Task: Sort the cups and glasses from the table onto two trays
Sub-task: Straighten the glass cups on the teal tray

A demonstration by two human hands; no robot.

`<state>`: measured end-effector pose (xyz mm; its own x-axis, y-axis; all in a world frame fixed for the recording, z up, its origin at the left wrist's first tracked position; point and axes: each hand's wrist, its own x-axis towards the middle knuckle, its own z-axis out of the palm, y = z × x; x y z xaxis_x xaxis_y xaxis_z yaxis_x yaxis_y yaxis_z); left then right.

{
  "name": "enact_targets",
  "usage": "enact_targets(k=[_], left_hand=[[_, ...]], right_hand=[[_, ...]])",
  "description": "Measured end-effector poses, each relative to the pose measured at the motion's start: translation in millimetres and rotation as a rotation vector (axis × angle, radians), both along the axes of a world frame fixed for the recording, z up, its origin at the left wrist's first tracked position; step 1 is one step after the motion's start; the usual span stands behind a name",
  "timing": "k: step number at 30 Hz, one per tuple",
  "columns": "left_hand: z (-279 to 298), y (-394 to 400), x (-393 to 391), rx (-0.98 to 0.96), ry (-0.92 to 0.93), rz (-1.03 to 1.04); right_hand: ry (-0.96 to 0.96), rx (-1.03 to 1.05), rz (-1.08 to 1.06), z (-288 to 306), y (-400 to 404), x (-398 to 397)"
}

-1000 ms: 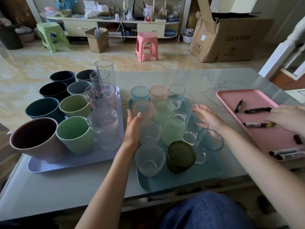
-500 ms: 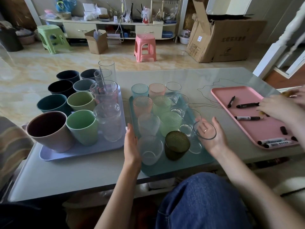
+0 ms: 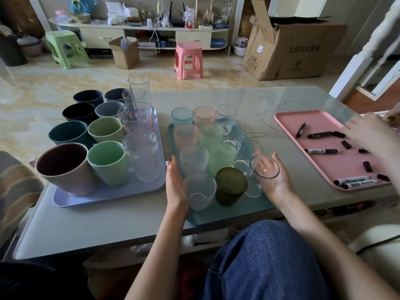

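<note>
A teal tray [image 3: 218, 216] in the middle of the table holds several glasses, tinted and clear, among them a dark green glass [image 3: 231, 185]. A lavender tray [image 3: 104, 197] to its left carries several plastic cups and clear glasses. My left hand [image 3: 175, 183] stands on edge with straight fingers along the teal tray's left side, next to a clear glass [image 3: 199, 191]. My right hand [image 3: 273, 177] is held flat on the tray's right side, its palm against a small clear glass [image 3: 264, 167]. Neither hand grips anything.
A pink tray [image 3: 324, 169] with black markers and loose caps lies at the table's right end. Another person's hand [image 3: 368, 134] hovers over it. The near table edge [image 3: 108, 241] runs just in front of my knee. Stools and cardboard boxes stand on the floor beyond.
Both my hands have slid back toward me along the sides of the teal tray, from its middle to its near end. The other person's hand has shifted over the pink tray.
</note>
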<state>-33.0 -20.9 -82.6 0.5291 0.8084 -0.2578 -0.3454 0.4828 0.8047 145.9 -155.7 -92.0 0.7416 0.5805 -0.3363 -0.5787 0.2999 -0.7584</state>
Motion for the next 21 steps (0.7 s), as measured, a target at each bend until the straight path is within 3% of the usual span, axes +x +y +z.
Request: enact_targets(k=[6,9,12,16,21], left_hand=[[-5,4,0,0.028,0.029,-0.001],[-2,1,-8,0.084,0.099,0.051],[-11,-7,-27,0.373,0.402,0.087],[-30,-11,-40,0.615,0.655,-0.043],[-32,-7,-42,0.743,0.768,-0.099]], right_hand=[[-0.035,-0.007,-0.01,1,0,0],[-0.064,-0.065,-0.127,-6,-2,3],[-0.453,-0.438,-0.259,-16,-13,-4],[-0.98,-0.816,-0.392,-18,-26,-9],[-1.072,-1.113,-0.189,-33,-37,-4]])
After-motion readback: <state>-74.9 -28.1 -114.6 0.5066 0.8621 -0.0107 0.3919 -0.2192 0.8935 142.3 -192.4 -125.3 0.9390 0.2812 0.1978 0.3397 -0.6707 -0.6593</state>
